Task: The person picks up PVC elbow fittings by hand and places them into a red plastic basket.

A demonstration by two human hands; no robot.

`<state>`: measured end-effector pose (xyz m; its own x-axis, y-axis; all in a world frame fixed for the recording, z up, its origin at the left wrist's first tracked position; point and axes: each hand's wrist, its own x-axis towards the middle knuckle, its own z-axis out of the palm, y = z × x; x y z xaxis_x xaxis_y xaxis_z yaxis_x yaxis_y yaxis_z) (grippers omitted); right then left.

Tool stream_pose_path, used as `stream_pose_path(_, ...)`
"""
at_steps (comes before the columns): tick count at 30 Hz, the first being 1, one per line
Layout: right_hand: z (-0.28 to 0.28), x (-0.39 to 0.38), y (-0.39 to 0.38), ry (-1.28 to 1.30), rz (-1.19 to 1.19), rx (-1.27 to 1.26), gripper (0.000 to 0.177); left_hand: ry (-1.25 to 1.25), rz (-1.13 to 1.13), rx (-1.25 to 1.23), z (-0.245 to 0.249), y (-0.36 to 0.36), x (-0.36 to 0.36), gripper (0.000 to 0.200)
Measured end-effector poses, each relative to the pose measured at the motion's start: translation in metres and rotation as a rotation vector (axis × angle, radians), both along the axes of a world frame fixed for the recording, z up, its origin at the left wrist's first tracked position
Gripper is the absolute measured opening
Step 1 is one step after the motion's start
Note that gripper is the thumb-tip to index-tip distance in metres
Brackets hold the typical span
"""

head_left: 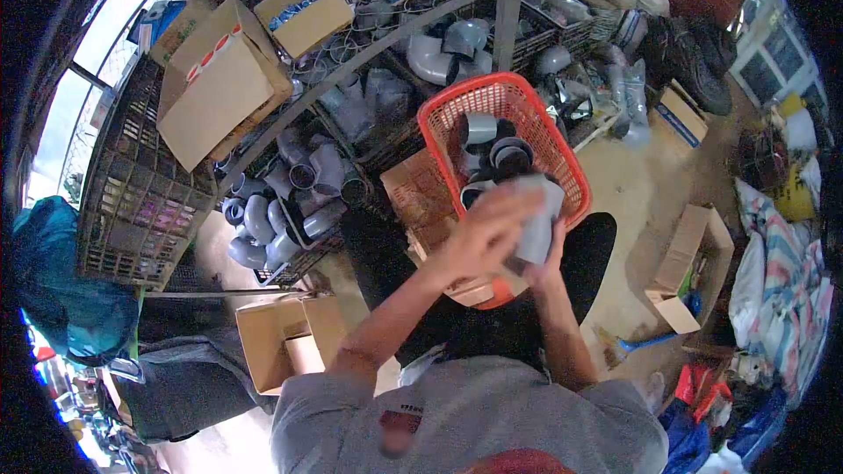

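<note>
A grey plastic pipe fitting (536, 233) is tilted over the near part of a red plastic basket (575, 162). My right hand (551, 259) grips it from the right side, thumb and fingers along its wall. Blurred by motion, my left hand (487, 233) reaches across from the left with its fingers stretched out and overlaps the fitting's left side. Inside the basket lie several more grey fittings (481, 128), partly hidden behind the held one and my hands. The basket stands between my knees.
Crates of grey elbow fittings (325, 167) stand at the left under a metal rack bar (386, 39). An opened cardboard box (272, 347) sits low on the left, another box (694, 263) on the right. Wrapped fittings (628, 92) lie behind the basket; striped sacks (777, 254) edge the right.
</note>
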<state>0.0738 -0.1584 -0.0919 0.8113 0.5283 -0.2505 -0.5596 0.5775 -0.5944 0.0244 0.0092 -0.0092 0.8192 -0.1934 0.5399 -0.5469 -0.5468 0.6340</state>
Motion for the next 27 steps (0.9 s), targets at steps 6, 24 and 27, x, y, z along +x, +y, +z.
stream_pose_path(6,0.048,0.002,0.01,-0.181,0.07,0.228,0.084,0.178,0.131,-0.41,0.005,-0.008,-0.01,0.063)
stream_pose_path(24,0.081,-0.026,0.032,-0.4,0.214,0.075,0.093,0.213,0.09,-0.624,0.053,0.016,-0.017,0.064)
stream_pose_path(27,0.096,-0.005,0.037,-0.274,0.105,0.191,0.087,0.103,0.255,-0.473,0.044,0.001,-0.029,0.074)
